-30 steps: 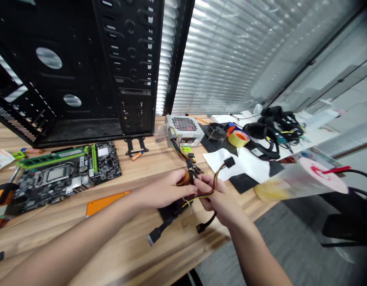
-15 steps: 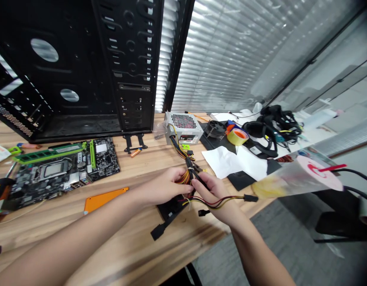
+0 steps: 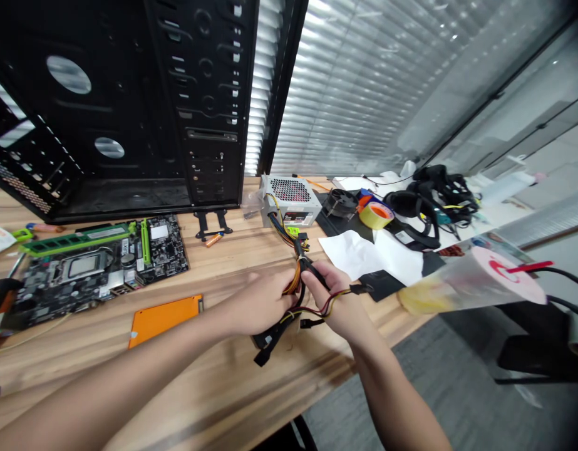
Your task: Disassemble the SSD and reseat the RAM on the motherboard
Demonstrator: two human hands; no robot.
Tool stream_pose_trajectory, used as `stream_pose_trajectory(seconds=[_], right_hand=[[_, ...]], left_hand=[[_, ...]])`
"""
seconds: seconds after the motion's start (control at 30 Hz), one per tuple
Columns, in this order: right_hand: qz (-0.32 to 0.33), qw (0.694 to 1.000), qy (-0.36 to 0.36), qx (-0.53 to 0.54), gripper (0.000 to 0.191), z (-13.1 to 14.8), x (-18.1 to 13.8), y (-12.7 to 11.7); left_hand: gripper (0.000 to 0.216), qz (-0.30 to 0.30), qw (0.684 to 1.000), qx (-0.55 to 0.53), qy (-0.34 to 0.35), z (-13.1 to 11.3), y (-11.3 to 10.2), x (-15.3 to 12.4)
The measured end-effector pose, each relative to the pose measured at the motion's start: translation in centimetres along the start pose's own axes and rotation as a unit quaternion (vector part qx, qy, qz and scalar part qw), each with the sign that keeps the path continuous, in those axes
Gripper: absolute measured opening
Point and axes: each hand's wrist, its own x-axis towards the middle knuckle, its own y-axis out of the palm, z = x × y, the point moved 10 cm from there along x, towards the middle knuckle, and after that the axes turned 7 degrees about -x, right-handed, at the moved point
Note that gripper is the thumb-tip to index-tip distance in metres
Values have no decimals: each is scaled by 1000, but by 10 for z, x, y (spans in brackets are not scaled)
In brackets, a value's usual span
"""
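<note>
Both hands close around a bundle of power supply cables point(image 3: 298, 249) over the wooden table. My left hand point(image 3: 265, 300) grips the bundle from the left, its fingertips partly hidden behind the wires. From the right, my right hand point(image 3: 330, 294) pinches the same cables, thumb on top. Loose ends with black connectors point(image 3: 263, 357) hang below and beside the hands. The bundle runs back to a grey power supply unit point(image 3: 291, 200). Under the hands a flat black object point(image 3: 265, 338) shows only in part.
A black computer case point(image 3: 129, 200) stands at the back left, with a motherboard point(image 3: 101, 269) before it. An orange SSD point(image 3: 166, 319) lies by my left forearm. At right are a fan point(image 3: 341, 203), tape point(image 3: 376, 215), white paper point(image 3: 354, 252) and a tilted-looking drink cup point(image 3: 467, 282).
My hands have shifted slightly, and the loose cable ends have swung in closer to them. My left forearm uncovers more of the orange SSD.
</note>
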Motion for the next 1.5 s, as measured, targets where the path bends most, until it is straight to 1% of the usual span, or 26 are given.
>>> stream_pose_trajectory(seconds=[0.1, 0.2, 0.23, 0.3, 0.4, 0.47, 0.5, 0.6, 0.73, 0.83, 0.93, 1.03, 1.13, 1.2, 1.3, 1.37, 1.43, 1.5], right_hand=[[-4, 1000, 2, -28, 23, -2, 2, -3], [9, 999, 11, -51, 25, -8, 3, -3], [18, 999, 15, -40, 25, -11, 4, -2], [46, 998, 29, 19, 28, -16, 5, 4], [103, 986, 64, 117, 33, -24, 3, 19], [133, 978, 87, 138, 37, -29, 0, 27], [138, 977, 93, 134, 38, -30, -1, 29], [125, 983, 88, 104, 42, -28, -1, 29], [103, 989, 79, 73, 45, -21, 0, 24], [86, 994, 62, 17, 47, -13, -1, 19], [77, 994, 24, -74, 48, -3, -2, 15], [71, 979, 6, -192, 46, 2, -4, 12], [63, 951, -11, -302, 41, 7, -6, 10], [68, 927, -24, -368, 40, 9, -8, 13], [86, 882, -31, -462, 39, 8, -13, 18], [93, 860, -36, -501, 39, 8, -16, 19], [92, 857, -66, -502, 37, 13, -20, 21], [89, 862, -118, -485, 34, 22, -25, 23]], left_hand=[[20, 3, 1000, -12, 2, -2, 1, 0], [20, 2, 998, -61, -3, -3, 3, 1], [20, 4, 997, -82, -7, -2, 4, 1], [22, 14, 992, -123, -17, 1, 6, 3], [24, 37, 983, -177, -43, 9, 11, 7], [22, 57, 973, -212, -66, 17, 15, 9], [20, 64, 969, -226, -77, 20, 16, 10], [16, 60, 965, -237, -92, 27, 15, 12], [26, 37, 974, -207, -81, 27, 11, 13], [32, 6, 986, -158, -49, 21, 4, 10], [30, -37, 995, -92, -27, 13, -5, 7], [31, -57, 997, -39, -30, 8, -9, 5], [31, -58, 997, -25, -40, 8, -10, 5], [30, -56, 996, -49, -44, 11, -10, 5], [31, -55, 992, -108, -44, 18, -9, 7], [32, -43, 985, -157, -46, 22, -5, 9], [32, -21, 975, -217, -50, 23, 3, 12], [30, -6, 959, -279, -51, 21, 8, 13]])
